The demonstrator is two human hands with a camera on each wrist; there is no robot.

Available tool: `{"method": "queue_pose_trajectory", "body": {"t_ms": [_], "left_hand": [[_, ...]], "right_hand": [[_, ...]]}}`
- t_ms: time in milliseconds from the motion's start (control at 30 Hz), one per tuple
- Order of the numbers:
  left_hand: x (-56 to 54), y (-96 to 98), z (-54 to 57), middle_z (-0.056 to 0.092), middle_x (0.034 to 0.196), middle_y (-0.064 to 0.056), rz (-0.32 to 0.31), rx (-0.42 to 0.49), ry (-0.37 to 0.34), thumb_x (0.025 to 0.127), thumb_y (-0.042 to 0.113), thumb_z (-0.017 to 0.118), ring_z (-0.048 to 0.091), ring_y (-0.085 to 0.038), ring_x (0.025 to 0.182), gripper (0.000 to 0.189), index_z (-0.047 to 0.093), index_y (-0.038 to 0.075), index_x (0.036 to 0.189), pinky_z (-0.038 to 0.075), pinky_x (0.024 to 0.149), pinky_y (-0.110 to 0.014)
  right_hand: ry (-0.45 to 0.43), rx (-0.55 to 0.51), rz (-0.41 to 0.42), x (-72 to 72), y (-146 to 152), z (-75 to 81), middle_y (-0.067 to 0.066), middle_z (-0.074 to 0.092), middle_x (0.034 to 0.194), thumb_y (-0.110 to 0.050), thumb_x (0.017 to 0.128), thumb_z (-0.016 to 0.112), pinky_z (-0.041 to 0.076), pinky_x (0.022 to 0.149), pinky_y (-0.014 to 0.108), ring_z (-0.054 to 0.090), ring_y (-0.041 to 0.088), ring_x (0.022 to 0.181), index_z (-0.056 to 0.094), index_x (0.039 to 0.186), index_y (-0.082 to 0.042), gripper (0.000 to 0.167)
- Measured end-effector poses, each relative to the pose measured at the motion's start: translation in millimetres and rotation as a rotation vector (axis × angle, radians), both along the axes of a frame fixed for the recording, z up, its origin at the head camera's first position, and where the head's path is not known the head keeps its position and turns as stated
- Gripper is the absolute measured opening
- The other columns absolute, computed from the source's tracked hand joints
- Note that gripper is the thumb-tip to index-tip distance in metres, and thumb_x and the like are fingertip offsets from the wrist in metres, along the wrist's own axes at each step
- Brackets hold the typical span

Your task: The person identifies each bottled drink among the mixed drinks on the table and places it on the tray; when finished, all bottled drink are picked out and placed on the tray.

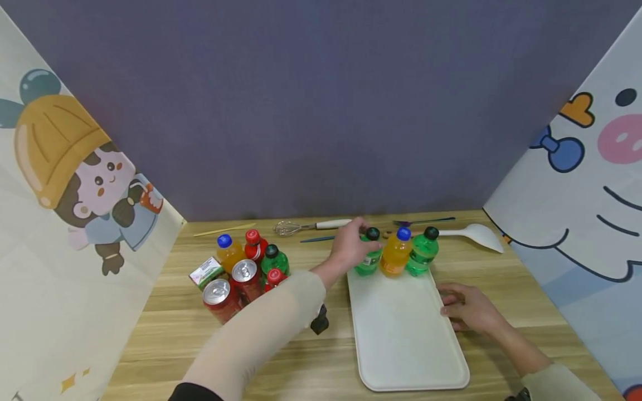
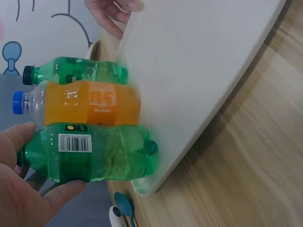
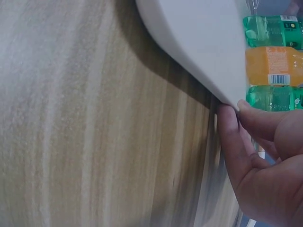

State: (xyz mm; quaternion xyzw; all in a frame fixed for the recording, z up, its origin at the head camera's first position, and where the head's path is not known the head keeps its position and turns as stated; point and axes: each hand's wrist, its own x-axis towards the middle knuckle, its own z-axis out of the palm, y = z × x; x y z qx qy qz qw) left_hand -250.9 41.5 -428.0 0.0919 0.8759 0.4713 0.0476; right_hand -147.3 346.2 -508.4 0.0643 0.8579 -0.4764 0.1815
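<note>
A white tray (image 1: 408,334) lies on the wooden table with a row of bottles across its far end. My left hand (image 1: 348,245) grips the leftmost green bottle (image 2: 102,158) around its neck and shoulder; the bottle stands upright. Beside it is an orange drink bottle (image 1: 395,253) with a blue cap, then a second green bottle (image 1: 422,253) with a black cap. At the tray's right edge, my right hand (image 1: 468,306) pinches the rim between thumb and fingers, plain in the right wrist view.
Left of the tray stand red cans (image 1: 219,298), a small carton (image 1: 205,271), an orange bottle (image 1: 230,255), a green bottle (image 1: 275,260) and red-capped bottles (image 1: 254,246). Along the back lie a whisk (image 1: 296,227), a fork (image 1: 421,221) and a white ladle (image 1: 481,236).
</note>
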Motion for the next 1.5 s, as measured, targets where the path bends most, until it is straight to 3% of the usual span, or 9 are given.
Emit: {"method": "queue_pose_trajectory", "body": {"t_ms": [300, 500, 733, 1067, 1300, 1500], "left_hand": [[3.3, 1.7, -2.1, 0.07, 0.118, -0.002, -0.02, -0.064, 0.037, 0.089, 0.032, 0.083, 0.064, -0.017, 0.1, 0.042, 0.062, 0.017, 0.122, 0.056, 0.08, -0.03], [4.5, 1.0, 1.2, 0.069, 0.12, -0.003, -0.043, -0.085, 0.015, 0.089, 0.034, 0.082, 0.064, -0.018, 0.103, 0.046, 0.06, 0.017, 0.125, 0.057, 0.083, -0.033], [9.5, -3.2, 9.7, 0.064, 0.127, -0.002, -0.141, -0.134, 0.003, 0.09, 0.039, 0.08, 0.063, -0.017, 0.107, 0.062, 0.051, 0.017, 0.14, 0.057, 0.086, -0.032], [26.7, -15.0, 31.1, 0.055, 0.141, -0.003, -0.218, -0.183, 0.043, 0.092, 0.043, 0.076, 0.059, -0.018, 0.114, 0.07, 0.044, 0.017, 0.15, 0.054, 0.096, -0.038], [41.8, -33.8, 54.2, 0.049, 0.153, -0.001, -0.271, -0.192, 0.073, 0.095, 0.045, 0.071, 0.053, -0.022, 0.135, 0.067, 0.044, 0.02, 0.151, 0.049, 0.108, -0.046], [51.3, -53.1, 67.7, 0.049, 0.152, 0.003, -0.277, -0.179, 0.06, 0.095, 0.05, 0.07, 0.052, -0.02, 0.135, 0.065, 0.045, 0.026, 0.15, 0.049, 0.108, -0.047]], "right_hand": [[0.009, 0.002, 0.0, 1.0, -0.7, 1.8, 0.022, 0.063, 0.115, 0.0, 0.091, 0.073, 0.063, 0.065, 0.04, 0.068, 0.023, 0.086, 0.045, 0.149, 0.003, 0.065], [0.012, 0.013, 0.009, 0.8, 0.1, 2.2, 0.022, 0.064, 0.116, -0.002, 0.092, 0.072, 0.063, 0.066, 0.04, 0.069, 0.023, 0.087, 0.045, 0.15, 0.004, 0.064], [0.008, 0.013, 0.002, 0.1, 0.2, 4.0, 0.022, 0.064, 0.116, -0.002, 0.092, 0.072, 0.063, 0.065, 0.039, 0.069, 0.023, 0.087, 0.045, 0.149, 0.003, 0.064], [0.018, 0.012, 0.008, 0.4, -0.4, 1.3, 0.02, 0.064, 0.114, -0.002, 0.092, 0.072, 0.063, 0.065, 0.039, 0.068, 0.023, 0.087, 0.045, 0.15, 0.003, 0.064], [0.005, 0.021, 0.0, 0.3, -0.6, 1.6, 0.02, 0.065, 0.117, -0.003, 0.092, 0.072, 0.063, 0.067, 0.039, 0.069, 0.023, 0.089, 0.044, 0.151, 0.003, 0.065], [-0.004, 0.007, -0.013, 0.4, -1.1, 1.3, 0.02, 0.065, 0.119, -0.003, 0.093, 0.072, 0.063, 0.068, 0.04, 0.069, 0.023, 0.09, 0.043, 0.151, 0.003, 0.066]]}}
